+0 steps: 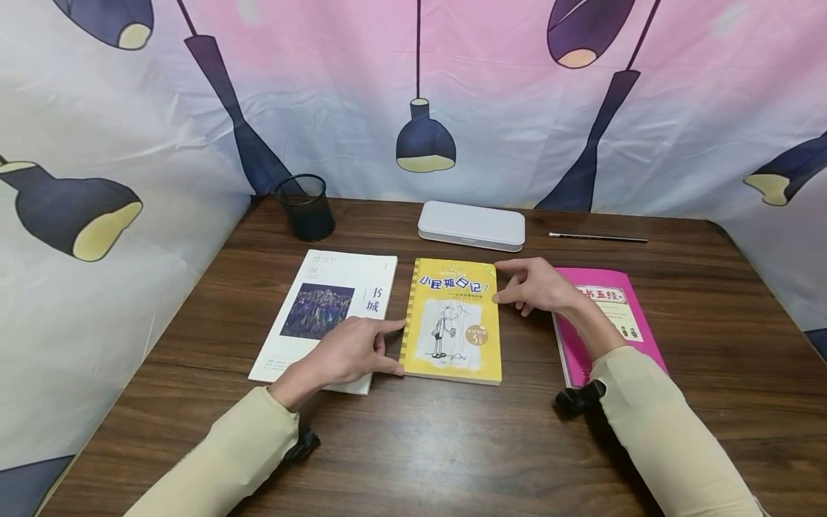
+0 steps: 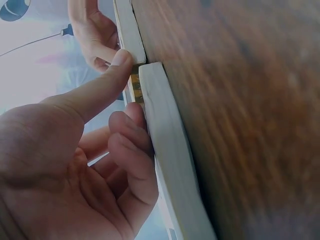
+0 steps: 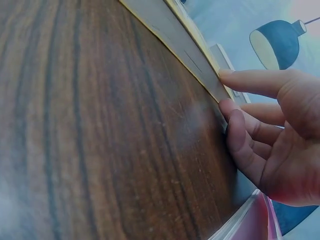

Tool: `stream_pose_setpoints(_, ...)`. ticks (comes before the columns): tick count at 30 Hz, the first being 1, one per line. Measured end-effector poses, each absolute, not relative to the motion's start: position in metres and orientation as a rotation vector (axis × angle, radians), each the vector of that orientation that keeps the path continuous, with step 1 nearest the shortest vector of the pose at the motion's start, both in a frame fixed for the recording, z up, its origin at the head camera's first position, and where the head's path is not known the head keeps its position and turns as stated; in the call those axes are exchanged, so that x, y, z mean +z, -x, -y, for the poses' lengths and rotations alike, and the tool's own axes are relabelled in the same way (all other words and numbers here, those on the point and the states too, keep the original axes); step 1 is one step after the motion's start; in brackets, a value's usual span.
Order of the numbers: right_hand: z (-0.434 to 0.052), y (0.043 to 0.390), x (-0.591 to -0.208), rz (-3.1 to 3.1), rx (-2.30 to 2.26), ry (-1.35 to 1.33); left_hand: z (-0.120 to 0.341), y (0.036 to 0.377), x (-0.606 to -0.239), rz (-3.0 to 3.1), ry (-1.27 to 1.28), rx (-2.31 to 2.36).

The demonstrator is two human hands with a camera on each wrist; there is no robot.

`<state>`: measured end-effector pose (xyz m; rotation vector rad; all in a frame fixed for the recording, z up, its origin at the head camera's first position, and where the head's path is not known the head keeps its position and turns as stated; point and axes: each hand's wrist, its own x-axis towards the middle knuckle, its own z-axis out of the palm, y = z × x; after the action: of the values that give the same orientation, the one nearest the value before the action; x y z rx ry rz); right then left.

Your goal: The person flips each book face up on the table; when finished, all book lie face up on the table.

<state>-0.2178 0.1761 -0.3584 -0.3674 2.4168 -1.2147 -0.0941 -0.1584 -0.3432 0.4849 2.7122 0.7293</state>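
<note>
Flat on the table lies a yellow paperback book [image 1: 455, 323] with a cartoon figure on its cover. My left hand [image 1: 345, 350] touches its spine side with outstretched thumb and index finger, while the other fingers bend loosely over the white book [image 1: 323, 309]. On the opposite side, my right hand [image 1: 539, 287] rests its index fingertip near the top right corner and its thumb lower on the edge. In the right wrist view, fingertips of the right hand [image 3: 280, 130] meet the yellow book's page edge [image 3: 185, 55]. The pink book [image 1: 614, 316] lies partly under the right forearm.
Behind the books stand a black mesh pen cup [image 1: 310, 212] and a white case [image 1: 472, 226]. A thin pencil [image 1: 597, 238] lies at the back right. A patterned cloth [image 1: 362, 93] hangs along the table's far side.
</note>
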Motion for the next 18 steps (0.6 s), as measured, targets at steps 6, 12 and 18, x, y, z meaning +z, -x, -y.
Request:
stream_pose_setpoints(6,-0.1751,0.2178,-0.3570,-2.407,-1.213,0.371,0.1570,0.0947,-0.3432,-2.721,-0.486,0.709)
stream_pose_setpoints(12,-0.1756,0.2190,-0.3567,-2.394,-1.212,0.374,0.1550,0.0952,-0.3433,-2.725,-0.474,0.698)
stream_pose_setpoints(18,-0.1778,0.2192,-0.3561,-2.363,-1.217,0.382,0.1551,0.0953,-0.3434,-2.728,-0.460,0.694)
